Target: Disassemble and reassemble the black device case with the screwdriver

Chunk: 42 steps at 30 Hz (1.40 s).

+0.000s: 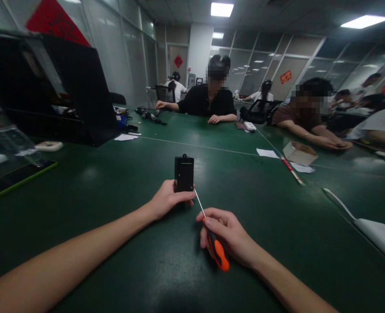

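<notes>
My left hand [170,198] grips a small black plastic box [185,173] by its lower end, thumb across the front. The box stands upright above the table, with a small tab on top, a slot near its upper edge and small screws on its face. In my right hand [226,230] is a screwdriver [220,252] with an orange and black handle, fingers closed around it. Its thin metal shaft points up and left, the tip at the lower right corner of the box. Whether the tip sits in a screw I cannot tell.
The green table [123,261] spreads all around. At left stand a black open case [78,87], a clear bottle [9,130] and a green-edged phone [19,178]. Rightward are a cardboard box [299,153], a red-white stick [292,171] and a white power strip [378,237]. Co-workers sit opposite.
</notes>
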Each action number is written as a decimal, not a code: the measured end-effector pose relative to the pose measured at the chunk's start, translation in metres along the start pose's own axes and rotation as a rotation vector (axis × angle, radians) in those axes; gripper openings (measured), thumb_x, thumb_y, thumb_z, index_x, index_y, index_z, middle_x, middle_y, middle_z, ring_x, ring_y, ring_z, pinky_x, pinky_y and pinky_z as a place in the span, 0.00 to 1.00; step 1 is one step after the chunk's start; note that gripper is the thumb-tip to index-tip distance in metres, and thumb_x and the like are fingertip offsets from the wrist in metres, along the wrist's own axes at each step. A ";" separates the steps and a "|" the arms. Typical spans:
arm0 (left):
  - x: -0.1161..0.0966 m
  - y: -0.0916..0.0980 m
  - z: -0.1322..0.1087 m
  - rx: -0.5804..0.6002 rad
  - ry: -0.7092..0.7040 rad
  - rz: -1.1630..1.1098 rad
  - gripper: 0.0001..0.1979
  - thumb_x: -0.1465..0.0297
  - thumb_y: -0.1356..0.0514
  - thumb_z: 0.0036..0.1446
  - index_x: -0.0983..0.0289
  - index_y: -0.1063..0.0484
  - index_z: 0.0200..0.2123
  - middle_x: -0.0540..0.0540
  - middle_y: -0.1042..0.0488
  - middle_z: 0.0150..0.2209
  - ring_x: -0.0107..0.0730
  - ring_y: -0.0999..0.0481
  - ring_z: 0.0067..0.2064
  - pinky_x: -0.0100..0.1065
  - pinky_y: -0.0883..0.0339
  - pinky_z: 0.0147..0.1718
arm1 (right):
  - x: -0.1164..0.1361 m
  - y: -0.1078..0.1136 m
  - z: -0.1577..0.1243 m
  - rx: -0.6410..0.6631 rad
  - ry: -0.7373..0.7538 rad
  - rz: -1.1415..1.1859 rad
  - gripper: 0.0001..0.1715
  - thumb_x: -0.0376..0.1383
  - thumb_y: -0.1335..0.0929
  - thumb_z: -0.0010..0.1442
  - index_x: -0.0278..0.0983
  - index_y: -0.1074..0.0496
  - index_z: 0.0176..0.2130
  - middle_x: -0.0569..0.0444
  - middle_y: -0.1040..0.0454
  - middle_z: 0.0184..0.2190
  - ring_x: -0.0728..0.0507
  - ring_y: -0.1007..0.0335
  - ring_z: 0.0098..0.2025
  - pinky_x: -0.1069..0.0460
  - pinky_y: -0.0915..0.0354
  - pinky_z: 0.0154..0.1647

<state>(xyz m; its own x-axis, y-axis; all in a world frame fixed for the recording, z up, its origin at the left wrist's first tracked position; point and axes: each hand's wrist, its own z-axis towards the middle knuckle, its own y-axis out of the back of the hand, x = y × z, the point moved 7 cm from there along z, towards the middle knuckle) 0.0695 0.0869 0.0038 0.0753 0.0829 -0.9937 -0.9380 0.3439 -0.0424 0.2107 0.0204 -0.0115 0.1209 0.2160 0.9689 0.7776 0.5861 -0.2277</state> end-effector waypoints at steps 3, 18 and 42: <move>-0.002 0.001 -0.001 -0.017 0.005 0.020 0.20 0.63 0.31 0.49 0.69 0.27 0.42 0.59 0.21 0.36 0.33 0.23 0.31 0.35 0.31 0.35 | 0.000 -0.001 0.000 0.012 0.006 -0.004 0.17 0.45 0.33 0.65 0.33 0.30 0.43 0.51 0.23 0.24 0.52 0.31 0.19 0.60 0.38 0.20; 0.001 0.003 0.000 -0.033 -0.012 0.057 0.19 0.63 0.32 0.50 0.69 0.25 0.42 0.58 0.20 0.35 0.35 0.23 0.31 0.37 0.30 0.37 | 0.003 -0.004 -0.002 0.025 -0.030 -0.025 0.19 0.46 0.32 0.64 0.32 0.29 0.43 0.54 0.25 0.21 0.52 0.35 0.17 0.60 0.41 0.17; 0.000 0.006 -0.001 -0.070 -0.040 0.089 0.19 0.63 0.33 0.51 0.69 0.25 0.43 0.59 0.20 0.35 0.34 0.23 0.31 0.37 0.30 0.36 | 0.004 -0.002 -0.001 -0.028 -0.012 0.064 0.17 0.45 0.32 0.62 0.32 0.29 0.41 0.56 0.27 0.19 0.52 0.34 0.14 0.60 0.41 0.13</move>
<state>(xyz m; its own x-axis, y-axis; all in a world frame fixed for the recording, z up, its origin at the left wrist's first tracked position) 0.0633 0.0880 0.0039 0.0032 0.1483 -0.9889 -0.9629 0.2672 0.0370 0.2106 0.0192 -0.0072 0.1635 0.2613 0.9513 0.7858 0.5485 -0.2858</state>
